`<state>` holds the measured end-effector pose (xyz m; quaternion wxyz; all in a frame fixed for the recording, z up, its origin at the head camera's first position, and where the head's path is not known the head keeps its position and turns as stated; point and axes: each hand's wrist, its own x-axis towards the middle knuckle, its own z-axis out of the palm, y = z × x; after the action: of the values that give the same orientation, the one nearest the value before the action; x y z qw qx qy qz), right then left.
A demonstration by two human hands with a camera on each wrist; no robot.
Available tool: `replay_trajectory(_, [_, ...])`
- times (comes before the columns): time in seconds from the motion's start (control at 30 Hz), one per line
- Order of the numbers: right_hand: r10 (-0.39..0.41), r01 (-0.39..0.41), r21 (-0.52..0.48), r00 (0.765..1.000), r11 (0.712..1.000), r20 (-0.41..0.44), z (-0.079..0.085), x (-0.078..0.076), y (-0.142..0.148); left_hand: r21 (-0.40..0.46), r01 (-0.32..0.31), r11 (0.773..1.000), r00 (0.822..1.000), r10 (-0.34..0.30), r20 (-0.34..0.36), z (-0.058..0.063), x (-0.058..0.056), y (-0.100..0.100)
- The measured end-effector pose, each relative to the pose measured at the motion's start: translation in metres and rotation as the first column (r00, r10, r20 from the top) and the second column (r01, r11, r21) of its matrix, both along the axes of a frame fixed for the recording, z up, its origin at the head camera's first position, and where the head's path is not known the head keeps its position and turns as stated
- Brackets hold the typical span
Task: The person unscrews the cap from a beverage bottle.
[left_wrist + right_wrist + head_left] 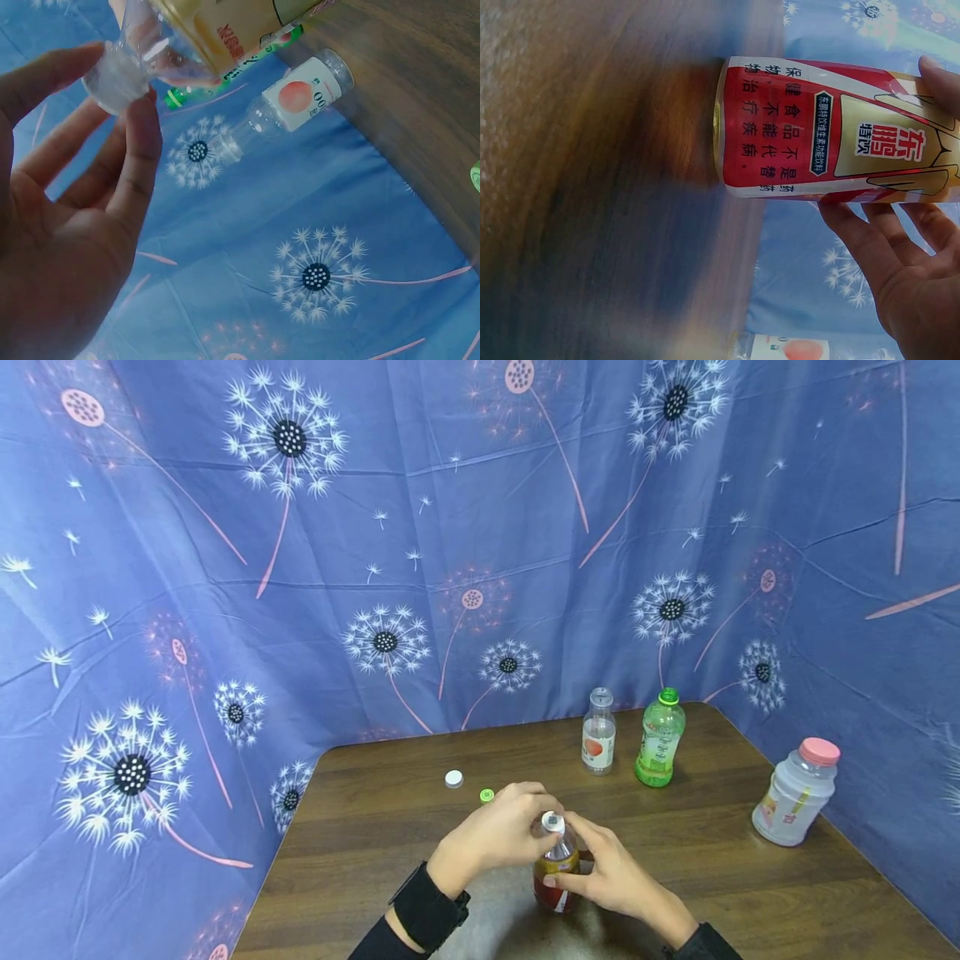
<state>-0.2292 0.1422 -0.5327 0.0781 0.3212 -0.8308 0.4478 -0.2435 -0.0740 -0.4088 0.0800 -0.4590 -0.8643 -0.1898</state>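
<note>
A drink bottle with a red and gold label stands upright near the table's front edge. My right hand grips it around the side, the thumb on one face and the fingers on the other; the label shows large in the right wrist view. My left hand reaches over from the left and pinches the whitish cap at the bottle's neck between thumb and fingers. Whether the cap is still threaded on cannot be told.
Behind the hands stand a clear bottle without a cap and an uncapped green bottle. A white jar with a pink lid is at the right. A white cap and a green cap lie on the wooden table.
</note>
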Motion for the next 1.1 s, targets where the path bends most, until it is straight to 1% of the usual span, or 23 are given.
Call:
replay_trajectory(0.1, [0.005, -0.005, -0.003, 1.0, 1.0, -0.014, -0.001, 0.0, 0.0, -0.004, -0.084, 0.996, 0.993, 0.083, -0.086, -0.004, 0.005, 0.005])
replay_trajectory(0.2, [0.006, -0.006, -0.01, 1.0, 1.0, -0.007, 0.0, 0.0, 0.0, 0.008, -0.159, 0.987, 0.972, 0.158, -0.175, -0.006, 0.009, 0.009])
replay_trajectory(0.23, [0.007, -0.007, -0.014, 1.0, 1.0, 0.0, 0.0, 0.0, 0.0, 0.013, -0.177, 0.984, 0.965, 0.177, -0.194, -0.007, 0.009, 0.01])
replay_trajectory(0.3, [0.007, -0.006, -0.018, 1.0, 1.0, 0.01, 0.001, 0.0, -0.001, 0.02, -0.196, 0.98, 0.959, 0.195, -0.207, -0.007, 0.01, 0.012])
replay_trajectory(0.37, [0.007, -0.006, -0.02, 1.0, 1.0, 0.013, 0.001, 0.0, -0.001, 0.022, -0.195, 0.98, 0.961, 0.196, -0.194, -0.007, 0.011, 0.012])
replay_trajectory(0.43, [0.007, -0.007, -0.023, 1.0, 1.0, 0.006, 0.001, 0.0, -0.001, 0.022, -0.179, 0.984, 0.969, 0.18, -0.166, -0.007, 0.011, 0.012])
replay_trajectory(0.5, [0.009, -0.009, -0.025, 1.0, 1.0, -0.006, 0.001, 0.0, -0.001, 0.029, -0.149, 0.988, 0.98, 0.151, -0.126, -0.005, 0.01, 0.011])
replay_trajectory(0.6, [0.011, -0.011, -0.028, 1.0, 1.0, -0.015, 0.001, -0.001, -0.001, 0.05, -0.091, 0.995, 0.994, 0.094, -0.057, -0.003, 0.007, 0.009])
replay_trajectory(0.67, [0.011, -0.012, -0.027, 1.0, 1.0, -0.011, 0.001, -0.001, 0.0, 0.063, -0.049, 0.997, 0.999, 0.049, -0.004, -0.002, 0.005, 0.007])
replay_trajectory(0.77, [0.007, -0.007, -0.022, 1.0, 1.0, 0.004, 0.002, 0.0, 0.0, 0.072, 0.001, 0.997, 0.998, -0.005, 0.056, 0.0, 0.002, 0.003])
replay_trajectory(0.87, [0.002, -0.002, -0.019, 1.0, 1.0, 0.013, 0.002, 0.001, 0.0, 0.081, 0.039, 0.996, 0.994, -0.047, 0.1, 0.002, 0.0, 0.001])
replay_trajectory(1.03, [0.003, -0.002, -0.022, 0.999, 1.0, 0.04, 0.003, 0.002, 0.0, 0.055, 0.073, 0.996, 0.988, -0.08, 0.134, 0.003, -0.004, -0.003])
replay_trajectory(1.1, [0.008, -0.007, -0.025, 0.999, 1.0, 0.044, 0.003, 0.002, 0.0, 0.04, 0.085, 0.996, 0.987, -0.09, 0.136, 0.004, -0.005, -0.004])
